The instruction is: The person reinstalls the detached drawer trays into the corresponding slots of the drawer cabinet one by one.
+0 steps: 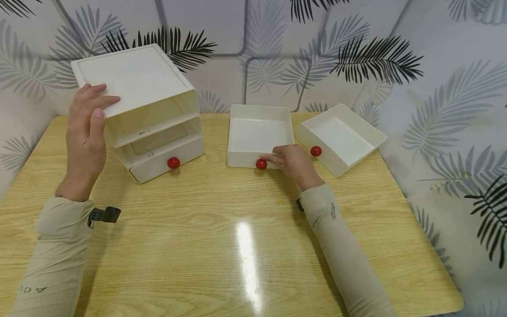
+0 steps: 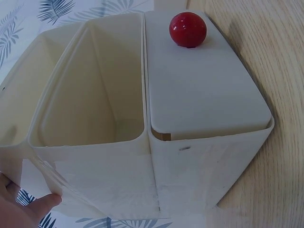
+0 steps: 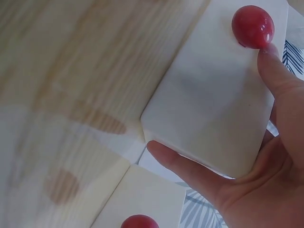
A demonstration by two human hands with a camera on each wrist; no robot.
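Note:
A white cabinet (image 1: 134, 75) with stacked compartments stands at the left of the table. Two upper bays are hollow, and the lowest one holds a drawer with a red knob (image 1: 173, 163). My left hand (image 1: 85, 123) rests on the cabinet's upper left corner, fingers over the top and thumb by the front edge. To the right sits a loose white drawer (image 1: 259, 132), knob facing me. My right hand (image 1: 295, 163) grips its front right corner; one digit touches its red knob (image 3: 253, 27), and another lies along the side wall (image 3: 199, 161).
Beside my right hand, a second loose drawer (image 1: 340, 136) lies turned at an angle, its red knob (image 1: 316, 151) towards the first drawer. Both drawers look bare inside. The wooden table (image 1: 190, 246) meets a leaf-patterned wall (image 1: 269, 39) behind.

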